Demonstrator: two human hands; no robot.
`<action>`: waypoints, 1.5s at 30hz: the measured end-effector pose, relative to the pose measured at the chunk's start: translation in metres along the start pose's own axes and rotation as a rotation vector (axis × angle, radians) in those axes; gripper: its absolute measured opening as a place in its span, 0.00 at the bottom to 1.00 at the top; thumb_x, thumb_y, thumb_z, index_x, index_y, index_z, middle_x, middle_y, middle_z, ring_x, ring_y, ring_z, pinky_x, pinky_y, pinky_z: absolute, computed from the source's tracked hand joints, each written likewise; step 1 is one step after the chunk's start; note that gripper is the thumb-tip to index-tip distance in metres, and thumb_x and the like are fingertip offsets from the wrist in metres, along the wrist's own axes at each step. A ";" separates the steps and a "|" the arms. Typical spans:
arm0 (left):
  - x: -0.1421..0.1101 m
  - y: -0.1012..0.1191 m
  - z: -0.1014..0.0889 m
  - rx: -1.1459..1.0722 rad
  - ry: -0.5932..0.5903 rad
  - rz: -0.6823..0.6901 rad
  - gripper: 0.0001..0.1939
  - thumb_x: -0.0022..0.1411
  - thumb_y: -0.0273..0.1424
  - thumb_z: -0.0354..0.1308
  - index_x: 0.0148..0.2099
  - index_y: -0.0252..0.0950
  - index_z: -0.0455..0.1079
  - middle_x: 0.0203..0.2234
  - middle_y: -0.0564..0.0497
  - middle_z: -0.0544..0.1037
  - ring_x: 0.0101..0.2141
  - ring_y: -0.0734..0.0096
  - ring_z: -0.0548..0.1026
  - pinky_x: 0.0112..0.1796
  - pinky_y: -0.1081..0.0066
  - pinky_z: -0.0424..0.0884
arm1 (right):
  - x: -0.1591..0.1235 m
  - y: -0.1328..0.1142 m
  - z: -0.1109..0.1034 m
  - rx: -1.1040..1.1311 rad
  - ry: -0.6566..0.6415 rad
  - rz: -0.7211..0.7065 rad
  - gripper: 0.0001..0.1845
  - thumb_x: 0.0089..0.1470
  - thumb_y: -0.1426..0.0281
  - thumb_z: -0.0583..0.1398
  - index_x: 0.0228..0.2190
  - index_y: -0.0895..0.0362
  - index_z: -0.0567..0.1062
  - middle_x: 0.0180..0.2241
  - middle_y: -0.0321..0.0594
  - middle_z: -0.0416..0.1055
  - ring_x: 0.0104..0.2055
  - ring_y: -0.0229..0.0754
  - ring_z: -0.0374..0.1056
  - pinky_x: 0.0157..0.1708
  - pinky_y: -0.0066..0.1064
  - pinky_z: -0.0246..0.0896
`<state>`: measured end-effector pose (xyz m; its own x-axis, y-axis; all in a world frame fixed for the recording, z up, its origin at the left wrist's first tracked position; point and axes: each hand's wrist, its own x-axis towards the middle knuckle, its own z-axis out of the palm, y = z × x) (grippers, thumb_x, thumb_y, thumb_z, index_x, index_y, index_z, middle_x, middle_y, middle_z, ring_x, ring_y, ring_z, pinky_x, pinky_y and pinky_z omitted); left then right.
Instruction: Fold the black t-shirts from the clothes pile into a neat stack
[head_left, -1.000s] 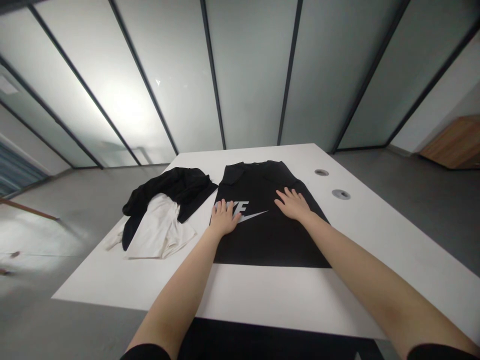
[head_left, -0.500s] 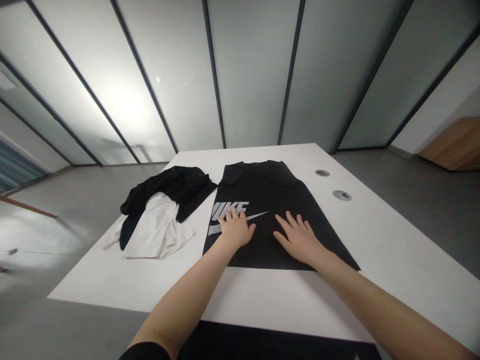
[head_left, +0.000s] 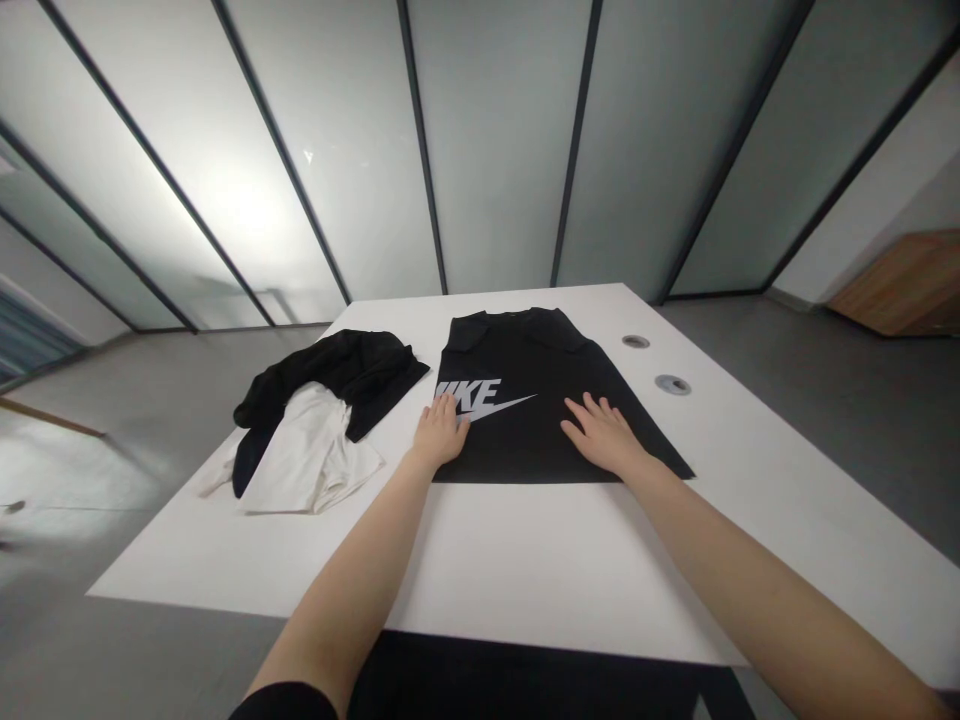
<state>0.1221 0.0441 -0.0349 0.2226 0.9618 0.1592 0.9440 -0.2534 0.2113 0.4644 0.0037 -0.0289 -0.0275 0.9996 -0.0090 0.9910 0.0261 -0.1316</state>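
Observation:
A black T-shirt [head_left: 536,435] with a white logo lies flat on the white table [head_left: 525,570], its sleeves folded in. My left hand [head_left: 440,432] rests flat on the shirt's left edge just below the logo, fingers stretched out. My right hand [head_left: 604,438] lies flat on the right part of the shirt, fingers spread. Neither hand holds anything.
A heap of black cloth [head_left: 341,375] over a white garment [head_left: 307,465] sits on the table's left side. Two round grommets [head_left: 672,384] are set into the table on the right. Frosted glass panels stand behind, and a wooden cabinet [head_left: 900,285] at far right.
Both hands slid over the shirt: toward me and together half a second ago, then back out and apart. The shirt now lies farther up the table with its lower edge straight.

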 end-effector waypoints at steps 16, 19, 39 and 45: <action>-0.002 0.002 -0.027 0.138 0.098 -0.306 0.25 0.76 0.28 0.45 0.70 0.26 0.66 0.56 0.28 0.78 0.58 0.45 0.77 0.56 0.55 0.73 | -0.003 0.018 0.004 0.024 0.103 0.030 0.36 0.74 0.54 0.49 0.74 0.56 0.64 0.77 0.54 0.52 0.77 0.73 0.50 0.71 0.65 0.50; -0.004 0.002 -0.032 0.168 0.030 -0.325 0.20 0.75 0.26 0.46 0.61 0.28 0.72 0.53 0.29 0.79 0.55 0.46 0.78 0.52 0.58 0.73 | -0.006 0.010 0.004 0.017 0.089 0.020 0.34 0.74 0.54 0.50 0.73 0.54 0.66 0.76 0.52 0.56 0.76 0.70 0.53 0.71 0.62 0.51; 0.005 -0.022 -0.032 -0.570 0.135 -0.442 0.12 0.72 0.29 0.55 0.57 0.39 0.65 0.29 0.51 0.78 0.35 0.59 0.81 0.41 0.65 0.72 | -0.008 0.050 -0.034 0.147 0.084 0.425 0.33 0.67 0.62 0.57 0.69 0.59 0.66 0.52 0.60 0.78 0.52 0.62 0.78 0.51 0.47 0.70; 0.005 -0.027 -0.032 -0.650 0.130 -0.420 0.15 0.69 0.25 0.52 0.55 0.40 0.71 0.25 0.56 0.74 0.28 0.65 0.76 0.35 0.69 0.69 | -0.005 0.058 -0.034 0.537 0.172 0.414 0.37 0.62 0.65 0.60 0.70 0.59 0.64 0.41 0.50 0.82 0.43 0.55 0.80 0.44 0.40 0.73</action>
<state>0.0899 0.0526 -0.0093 -0.1896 0.9808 0.0447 0.6020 0.0801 0.7945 0.5268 0.0005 -0.0027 0.4036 0.9148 -0.0130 0.7122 -0.3231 -0.6232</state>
